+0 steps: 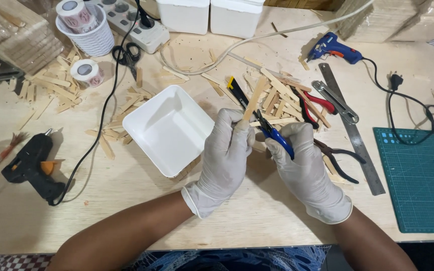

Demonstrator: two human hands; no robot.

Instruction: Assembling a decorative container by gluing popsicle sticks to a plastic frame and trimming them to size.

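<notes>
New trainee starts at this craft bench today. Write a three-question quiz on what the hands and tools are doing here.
1. True or false: the left hand holds a wooden stick.
2. What does the right hand grip? A. black glue gun B. blue-handled cutters C. steel ruler
3. Fill in: the white square tray lies to the ____ of the left hand, as the person sees it.

Key: 1 true. 2 B; the black glue gun lies untouched far left, the steel ruler to the right. 3 left.
</notes>
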